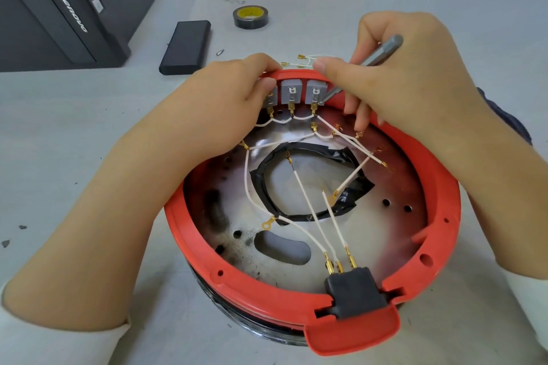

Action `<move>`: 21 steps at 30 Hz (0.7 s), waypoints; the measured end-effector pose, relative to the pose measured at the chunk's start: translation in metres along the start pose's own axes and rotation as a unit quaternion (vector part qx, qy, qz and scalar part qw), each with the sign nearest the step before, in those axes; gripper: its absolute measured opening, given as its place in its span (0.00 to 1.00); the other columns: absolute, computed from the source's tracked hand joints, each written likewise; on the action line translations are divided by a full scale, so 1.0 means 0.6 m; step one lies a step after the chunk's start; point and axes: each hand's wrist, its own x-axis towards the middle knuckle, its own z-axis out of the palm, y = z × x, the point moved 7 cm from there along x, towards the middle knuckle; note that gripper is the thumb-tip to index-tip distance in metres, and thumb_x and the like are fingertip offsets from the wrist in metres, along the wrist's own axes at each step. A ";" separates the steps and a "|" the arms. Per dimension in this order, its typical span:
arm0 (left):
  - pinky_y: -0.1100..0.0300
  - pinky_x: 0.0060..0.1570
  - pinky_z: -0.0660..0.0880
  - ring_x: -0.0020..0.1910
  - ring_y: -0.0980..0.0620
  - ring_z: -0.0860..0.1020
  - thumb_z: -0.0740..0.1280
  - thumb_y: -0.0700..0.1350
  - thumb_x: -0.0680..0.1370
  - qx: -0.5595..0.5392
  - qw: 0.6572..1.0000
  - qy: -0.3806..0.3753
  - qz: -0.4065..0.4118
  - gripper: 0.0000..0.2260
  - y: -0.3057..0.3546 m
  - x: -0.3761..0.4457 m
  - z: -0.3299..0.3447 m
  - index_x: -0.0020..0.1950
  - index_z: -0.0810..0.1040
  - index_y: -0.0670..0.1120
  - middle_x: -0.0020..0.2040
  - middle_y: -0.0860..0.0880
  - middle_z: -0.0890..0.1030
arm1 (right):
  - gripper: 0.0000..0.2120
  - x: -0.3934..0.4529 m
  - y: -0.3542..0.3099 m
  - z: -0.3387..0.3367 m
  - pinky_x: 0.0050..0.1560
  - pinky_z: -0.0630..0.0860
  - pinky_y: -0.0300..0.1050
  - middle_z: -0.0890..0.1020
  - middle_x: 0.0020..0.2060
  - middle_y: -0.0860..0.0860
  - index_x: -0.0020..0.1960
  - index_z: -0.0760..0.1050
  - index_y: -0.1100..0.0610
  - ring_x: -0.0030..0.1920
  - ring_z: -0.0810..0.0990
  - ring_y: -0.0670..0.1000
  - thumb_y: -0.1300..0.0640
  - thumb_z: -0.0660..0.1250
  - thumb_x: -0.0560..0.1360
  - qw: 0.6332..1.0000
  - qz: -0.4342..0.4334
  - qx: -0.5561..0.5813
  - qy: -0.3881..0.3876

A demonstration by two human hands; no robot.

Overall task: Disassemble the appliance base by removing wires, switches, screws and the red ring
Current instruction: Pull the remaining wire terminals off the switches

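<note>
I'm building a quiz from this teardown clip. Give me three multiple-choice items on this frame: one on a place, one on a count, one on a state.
1. Where does the roll of tape lie?
A. inside the red ring
B. on the table beyond the hands
C. on the black case

2. How many grey switches sit in a row at the red ring's far rim?
A. one
B. three
C. five

3. What is the right hand doing?
A. holding a grey tool with its tip at the rightmost switch
B. resting flat, holding nothing
C. lifting the black plug

Key: 1 B, it lies on the bare table past the ring; 2 B, three blocks side by side; 3 A, fingers grip the tool.
</note>
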 end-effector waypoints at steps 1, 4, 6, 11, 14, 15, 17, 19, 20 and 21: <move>0.60 0.40 0.62 0.44 0.52 0.71 0.53 0.49 0.82 -0.001 1.000 0.000 0.000 0.14 0.000 0.000 0.000 0.67 0.69 0.54 0.45 0.54 0.73 | 0.18 0.000 0.001 0.001 0.18 0.67 0.35 0.80 0.24 0.52 0.32 0.66 0.53 0.19 0.78 0.50 0.50 0.71 0.74 1.000 0.002 -0.002 -0.005; 0.59 0.40 0.62 0.43 0.51 0.71 0.53 0.49 0.82 -0.002 1.000 -0.002 -0.001 0.14 0.000 -0.001 0.002 0.67 0.69 0.54 0.44 0.54 0.72 | 0.17 0.000 0.002 0.003 0.19 0.68 0.35 0.81 0.25 0.51 0.33 0.66 0.54 0.21 0.79 0.50 0.51 0.69 0.75 1.000 0.000 0.001 -0.013; 0.59 0.41 0.63 0.44 0.51 0.71 0.53 0.49 0.83 -0.004 1.000 -0.003 -0.001 0.14 0.000 -0.001 0.002 0.67 0.69 0.54 0.44 0.54 0.72 | 0.16 0.000 0.001 0.004 0.20 0.67 0.33 0.81 0.24 0.52 0.33 0.67 0.55 0.22 0.80 0.49 0.53 0.68 0.76 1.000 -0.012 -0.009 -0.017; 0.59 0.43 0.64 0.46 0.51 0.71 0.53 0.49 0.83 -0.004 1.000 -0.005 0.000 0.14 0.000 -0.001 0.001 0.67 0.69 0.54 0.46 0.54 0.73 | 0.12 -0.002 -0.001 0.005 0.22 0.71 0.35 0.80 0.25 0.50 0.34 0.68 0.56 0.22 0.79 0.46 0.56 0.66 0.74 0.997 -0.036 -0.061 -0.019; 0.58 0.43 0.64 0.46 0.50 0.71 0.52 0.49 0.83 -0.001 1.000 -0.003 0.000 0.14 0.001 -0.001 0.001 0.67 0.69 0.54 0.46 0.53 0.73 | 0.12 0.000 -0.002 0.009 0.23 0.71 0.34 0.80 0.25 0.50 0.35 0.68 0.55 0.22 0.79 0.46 0.56 0.66 0.74 0.997 -0.037 -0.065 -0.031; 0.58 0.43 0.64 0.46 0.50 0.71 0.52 0.49 0.83 0.000 1.000 -0.003 0.000 0.14 0.001 -0.001 0.001 0.67 0.69 0.54 0.46 0.53 0.73 | 0.12 0.002 -0.001 0.011 0.22 0.71 0.34 0.79 0.25 0.50 0.35 0.67 0.56 0.22 0.79 0.47 0.57 0.66 0.75 0.997 -0.035 -0.062 -0.038; 0.58 0.44 0.65 0.47 0.50 0.72 0.52 0.49 0.83 0.003 1.000 -0.004 -0.002 0.14 0.001 0.000 0.002 0.67 0.69 0.54 0.47 0.54 0.73 | 0.12 0.006 0.002 0.013 0.22 0.70 0.34 0.79 0.24 0.51 0.35 0.67 0.56 0.21 0.79 0.49 0.58 0.65 0.75 0.997 -0.023 -0.053 -0.045; 0.58 0.44 0.65 0.48 0.50 0.73 0.53 0.49 0.83 0.005 1.000 -0.004 -0.004 0.14 0.002 0.001 0.002 0.66 0.69 0.54 0.47 0.53 0.74 | 0.13 0.011 0.005 0.016 0.21 0.70 0.35 0.79 0.24 0.52 0.34 0.67 0.56 0.21 0.79 0.50 0.59 0.65 0.76 0.998 -0.010 -0.036 -0.052; 0.58 0.44 0.65 0.48 0.50 0.73 0.53 0.49 0.83 0.006 1.000 -0.004 -0.003 0.14 0.002 0.002 0.002 0.66 0.69 0.54 0.47 0.53 0.74 | 0.13 0.013 0.005 0.017 0.20 0.70 0.35 0.79 0.23 0.53 0.34 0.67 0.57 0.21 0.79 0.51 0.59 0.65 0.76 0.998 -0.005 -0.028 -0.055; 0.58 0.44 0.65 0.48 0.50 0.72 0.53 0.49 0.83 0.006 1.000 -0.003 -0.003 0.14 0.003 0.002 0.001 0.66 0.69 0.54 0.47 0.54 0.74 | 0.13 0.015 0.006 0.017 0.20 0.70 0.35 0.79 0.23 0.53 0.34 0.67 0.57 0.21 0.79 0.51 0.59 0.64 0.76 0.998 -0.001 -0.024 -0.056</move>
